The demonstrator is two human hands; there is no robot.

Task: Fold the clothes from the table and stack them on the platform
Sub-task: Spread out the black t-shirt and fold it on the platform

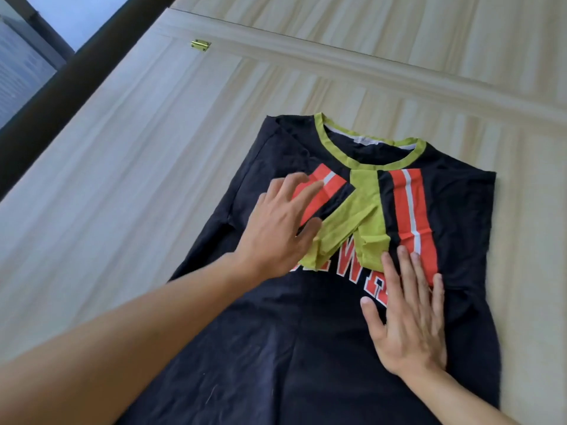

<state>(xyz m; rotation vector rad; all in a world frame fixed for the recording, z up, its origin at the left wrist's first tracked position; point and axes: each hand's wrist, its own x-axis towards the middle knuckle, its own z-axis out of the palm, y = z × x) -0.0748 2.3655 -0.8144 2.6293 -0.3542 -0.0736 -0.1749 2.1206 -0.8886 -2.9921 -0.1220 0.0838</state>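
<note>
Brass hinge (200,44) — dark window frame (61,96)

A black shirt (276,348) is laid front-up on a pale wooden table (122,179), with its green collar (362,161) at the far end. Two striped sleeves are folded in over the chest, and their green cuffs (352,222) are overlapped at the shirt's middle, partly over white lettering (343,271). The left hand (276,228) is pressed flat on one sleeve (331,191), the right hand (408,317) on the other (411,210). A brass hinge (200,44) is seen well beyond the collar.
</note>
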